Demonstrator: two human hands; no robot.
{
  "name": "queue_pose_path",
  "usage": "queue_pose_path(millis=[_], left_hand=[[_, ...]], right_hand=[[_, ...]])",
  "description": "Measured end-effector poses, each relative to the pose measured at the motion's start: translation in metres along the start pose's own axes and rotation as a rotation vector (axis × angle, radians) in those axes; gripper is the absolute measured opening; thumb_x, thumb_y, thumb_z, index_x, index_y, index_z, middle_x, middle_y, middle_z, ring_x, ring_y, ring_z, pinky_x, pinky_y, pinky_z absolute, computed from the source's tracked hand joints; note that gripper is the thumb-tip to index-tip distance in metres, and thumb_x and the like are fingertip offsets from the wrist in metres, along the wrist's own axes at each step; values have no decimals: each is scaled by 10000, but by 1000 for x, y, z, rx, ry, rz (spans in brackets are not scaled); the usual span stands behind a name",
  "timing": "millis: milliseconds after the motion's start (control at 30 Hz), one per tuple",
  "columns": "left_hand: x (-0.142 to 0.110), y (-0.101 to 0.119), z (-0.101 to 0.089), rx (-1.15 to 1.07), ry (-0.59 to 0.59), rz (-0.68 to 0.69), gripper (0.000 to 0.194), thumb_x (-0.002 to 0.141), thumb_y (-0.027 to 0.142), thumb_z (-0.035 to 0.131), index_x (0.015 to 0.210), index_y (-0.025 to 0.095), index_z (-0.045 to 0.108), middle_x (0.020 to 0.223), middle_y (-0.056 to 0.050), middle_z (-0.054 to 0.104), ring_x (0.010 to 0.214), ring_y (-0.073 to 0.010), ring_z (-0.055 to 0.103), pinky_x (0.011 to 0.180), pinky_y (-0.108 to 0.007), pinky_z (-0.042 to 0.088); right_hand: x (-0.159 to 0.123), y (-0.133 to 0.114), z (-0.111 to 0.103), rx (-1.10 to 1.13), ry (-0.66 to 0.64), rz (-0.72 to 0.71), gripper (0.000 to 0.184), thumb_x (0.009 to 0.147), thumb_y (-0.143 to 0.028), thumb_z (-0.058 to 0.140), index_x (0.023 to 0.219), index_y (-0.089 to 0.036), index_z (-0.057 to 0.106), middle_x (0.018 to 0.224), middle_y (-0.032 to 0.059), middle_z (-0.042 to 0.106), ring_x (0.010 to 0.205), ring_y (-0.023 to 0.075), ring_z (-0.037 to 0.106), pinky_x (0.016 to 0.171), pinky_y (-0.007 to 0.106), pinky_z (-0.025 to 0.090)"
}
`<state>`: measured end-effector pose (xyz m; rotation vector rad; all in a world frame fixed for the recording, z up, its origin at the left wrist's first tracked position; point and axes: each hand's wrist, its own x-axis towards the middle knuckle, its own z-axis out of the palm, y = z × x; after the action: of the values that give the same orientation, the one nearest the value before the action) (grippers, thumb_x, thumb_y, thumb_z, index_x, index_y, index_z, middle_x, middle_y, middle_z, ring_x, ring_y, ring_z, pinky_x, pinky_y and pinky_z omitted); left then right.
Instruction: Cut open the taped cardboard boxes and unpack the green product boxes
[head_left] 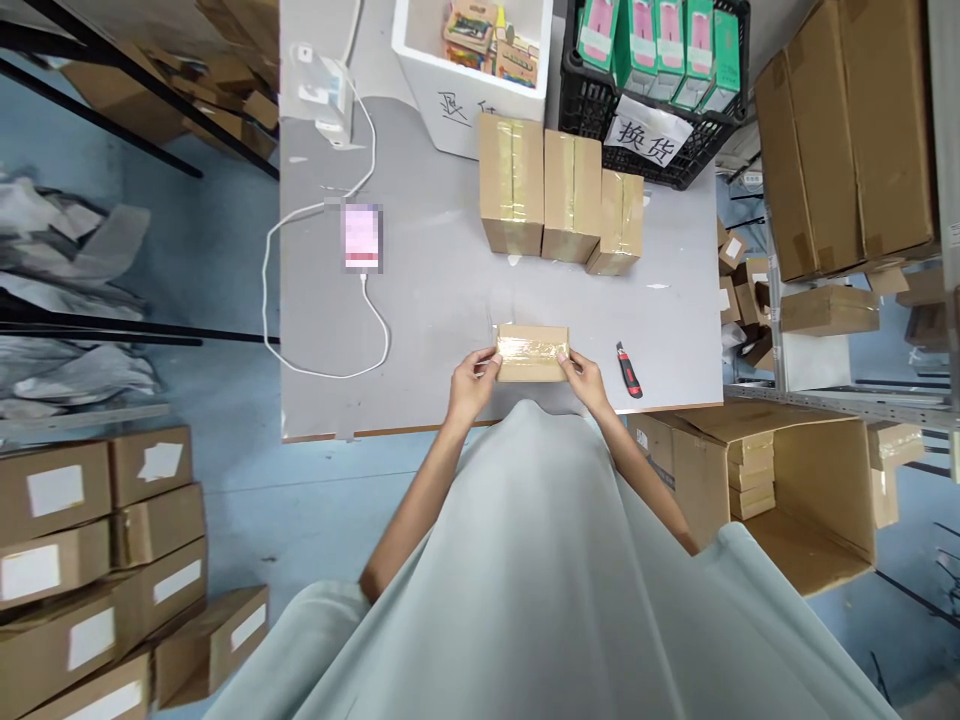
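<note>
A small taped cardboard box [532,354] is held between my two hands near the front edge of the grey table [435,290]. Shiny clear tape runs along its upper face. My left hand [472,381] grips the box's left end, thumb on top. At the opposite end, my right hand [583,379] has its thumb on the right edge and its fingers against the side. To the right of that hand lies a red and black utility knife [628,370]. Three taped cardboard boxes [511,190] stand in a row farther back on the table.
Behind those boxes are a white bin [469,110] with small packages and a black crate [679,165] of green boxes. A phone [362,237] on a white cable [300,372] lies at left. An open carton [825,490] stands right of the table; stacked cartons [56,520] stand lower left.
</note>
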<state>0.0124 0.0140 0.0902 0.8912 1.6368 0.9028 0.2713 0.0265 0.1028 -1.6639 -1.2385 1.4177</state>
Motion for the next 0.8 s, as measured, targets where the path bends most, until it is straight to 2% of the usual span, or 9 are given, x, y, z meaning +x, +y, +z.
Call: queue_pose_path(millis=[100, 233, 367, 467, 567, 667, 733, 800], left_hand=[[4, -7, 1, -65, -7, -26, 675, 1006, 780, 652, 1266, 173, 792, 1358, -165, 815, 1135, -290, 799, 1006, -417, 656], [21, -21, 5, -52, -10, -191, 583, 1020, 699, 669, 1244, 170, 772, 1345, -173, 811, 1233, -325, 780, 1070, -458, 634], [40, -30, 26, -39, -37, -270, 484, 986, 599, 749, 1223, 178, 776, 1442, -209, 787, 1435, -375, 698, 1198, -503, 561], [45, -31, 48, -50, -68, -280, 457, 956, 561, 804, 1187, 167, 785, 1450, -229, 787, 1470, -400, 678, 1229, -514, 530], [42, -28, 66, -81, -119, -268, 438, 962, 575, 799, 1119, 166, 795, 1349, -209, 827, 1373, -385, 739, 1185, -508, 565], [35, -23, 75, -117, -168, -240, 484, 929, 617, 826, 1108, 169, 803, 1269, -190, 848, 1246, -362, 792, 1081, -497, 629], [31, -18, 75, -132, -183, -211, 515, 891, 622, 861, 1124, 164, 815, 1247, -183, 856, 1197, -357, 803, 1040, -489, 650], [28, -14, 68, -139, -173, -174, 503, 871, 577, 880, 1146, 160, 830, 1277, -177, 857, 1203, -354, 797, 1065, -483, 646]], right_hand=[[8, 3, -11, 83, -12, 6, 758, 949, -852, 742, 1356, -227, 876, 1418, 77, 857, 1391, 369, 776, 1240, 491, 599], [10, 13, -34, 152, 32, 60, 786, 893, -843, 798, 1320, -187, 873, 1409, 131, 855, 1424, 377, 757, 1276, 511, 576], [9, 26, -64, 104, 230, 100, 880, 866, -808, 823, 1397, -106, 814, 1496, 242, 791, 1447, 399, 741, 1295, 541, 560], [7, 31, -81, -31, 394, 118, 919, 916, -779, 775, 1491, -62, 747, 1591, 297, 711, 1479, 405, 708, 1293, 572, 555], [2, 29, -85, -121, 423, 69, 894, 980, -786, 684, 1545, -94, 716, 1660, 264, 667, 1543, 386, 653, 1338, 584, 505], [-5, 22, -74, -136, 344, 9, 901, 1007, -799, 660, 1637, -155, 660, 1759, 192, 595, 1696, 361, 496, 1442, 570, 349], [-8, 16, -64, -120, 303, -13, 938, 1019, -803, 662, 1733, -203, 566, 1836, 134, 511, 1775, 331, 367, 1484, 546, 244], [-10, 13, -55, -83, 253, -28, 950, 1047, -821, 606, 1795, -248, 483, 1863, 88, 476, 1791, 298, 332, 1493, 510, 223]])
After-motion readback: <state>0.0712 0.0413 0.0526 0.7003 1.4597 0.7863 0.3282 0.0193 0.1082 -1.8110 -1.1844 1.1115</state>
